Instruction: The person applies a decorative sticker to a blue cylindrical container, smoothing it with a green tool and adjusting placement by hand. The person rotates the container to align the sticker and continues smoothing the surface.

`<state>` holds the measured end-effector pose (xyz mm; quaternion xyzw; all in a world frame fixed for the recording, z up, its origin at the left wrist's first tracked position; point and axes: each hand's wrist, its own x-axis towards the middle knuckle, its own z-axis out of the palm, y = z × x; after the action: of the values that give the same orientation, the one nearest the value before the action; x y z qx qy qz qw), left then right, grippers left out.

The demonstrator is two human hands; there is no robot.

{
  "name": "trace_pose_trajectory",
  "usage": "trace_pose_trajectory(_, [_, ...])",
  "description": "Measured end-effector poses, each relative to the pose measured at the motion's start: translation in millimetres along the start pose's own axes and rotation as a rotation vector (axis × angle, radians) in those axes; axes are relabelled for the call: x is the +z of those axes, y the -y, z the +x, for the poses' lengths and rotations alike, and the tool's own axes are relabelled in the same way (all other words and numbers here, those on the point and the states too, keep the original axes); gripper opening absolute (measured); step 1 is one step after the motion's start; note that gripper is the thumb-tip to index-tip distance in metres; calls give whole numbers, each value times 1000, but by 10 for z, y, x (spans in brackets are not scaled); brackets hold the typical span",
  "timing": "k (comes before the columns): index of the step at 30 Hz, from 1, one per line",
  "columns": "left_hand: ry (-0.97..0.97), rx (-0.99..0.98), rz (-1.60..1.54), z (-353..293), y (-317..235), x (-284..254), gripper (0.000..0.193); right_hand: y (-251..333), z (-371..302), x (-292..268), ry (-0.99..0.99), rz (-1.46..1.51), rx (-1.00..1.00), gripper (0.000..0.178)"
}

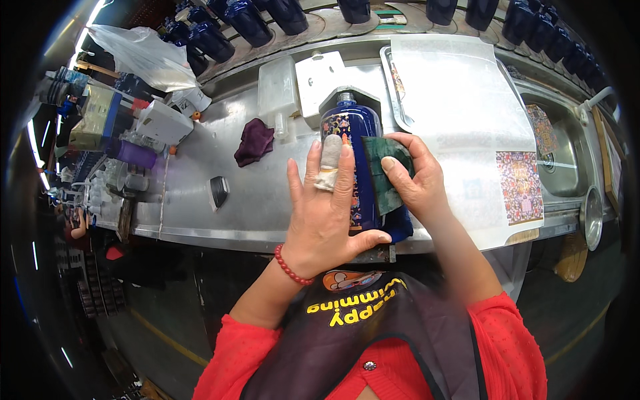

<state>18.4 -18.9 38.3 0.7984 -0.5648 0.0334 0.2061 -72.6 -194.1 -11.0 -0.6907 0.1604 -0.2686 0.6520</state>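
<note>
A dark blue glass bottle (368,120) with a colourful patterned decal lies on the metal worktop, its neck pointing away from me. My left hand (317,217) rests flat on the decal with its fingers spread; one finger wears a greyish-white cover. In my right hand (425,187) is a flat dark green scraper pad (385,170), pinched between thumb and fingers against the bottle's right side. Blue cloth (399,225) shows beneath the bottle's lower right side. A holder (369,95) surrounds the neck end.
Left of the bottle are a crumpled purple cloth (255,141) and a small black scraper (219,192). White paper (460,100) with a patterned decal sheet (520,187) covers the right side, beside a sink (573,170). Several blue bottles (283,15) stand along the back.
</note>
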Motion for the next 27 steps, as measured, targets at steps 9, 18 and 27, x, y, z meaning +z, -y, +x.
trace_pose_trajectory(9, [-95,94,33,63,-47,88,119,40,35,-67,-26,68,14,33])
trace_pose_trajectory(18, [-155,-74,2,-339,-5,290,111,122,-76,-61,113,-84,-53,30])
trace_pose_trajectory(27, [-217,-54,-56,-369,180,439,113,314,-396,-232,436,-504,-787,35])
